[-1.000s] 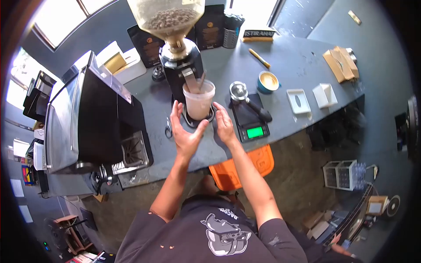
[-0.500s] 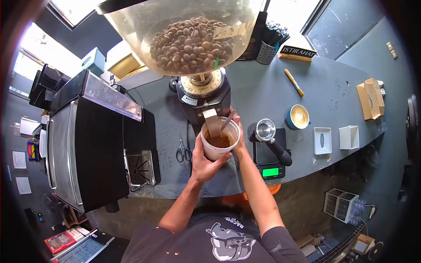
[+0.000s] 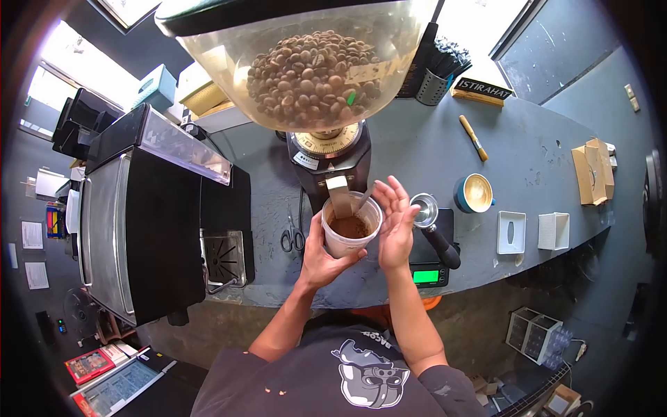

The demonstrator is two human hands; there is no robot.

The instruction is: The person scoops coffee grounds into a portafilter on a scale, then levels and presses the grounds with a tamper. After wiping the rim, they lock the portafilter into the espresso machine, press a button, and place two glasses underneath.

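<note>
Clearly, in my head view the left hand [image 3: 323, 260] has its grip closed around the near left side of the plastic tub [image 3: 345, 246], which sits below the chute [image 3: 339, 197] of the grinder [image 3: 332, 165] and holds brown grounds [image 3: 349, 226]. The right hand [image 3: 396, 229] is open, fingers apart, just beside the tub at two o'clock.

Taking the tub as my clock centre, the grinder crowds twelve, its hopper of beans [image 3: 313, 78] looming over the counter [image 3: 535, 132]. A portafilter [image 3: 426, 208] lies between two and three, its handle over the scale [image 3: 427, 276] at four. Farther out are a blue cup [image 3: 477, 192] past two, a brush [image 3: 473, 137] between one and two, and a white tray [image 3: 512, 233] at three. Scissors [image 3: 292, 236] lie at nine, with the espresso machine [image 3: 149, 233] well beyond.

The tub hides some of the left fingers, and its base is out of my sight. I can't tell whether the right fingertips touch the thin handle [image 3: 365, 198] poking from the tub. The hopper's top is cut off, the portafilter covers part of the scale, and I can't read the green display [image 3: 426, 276].
</note>
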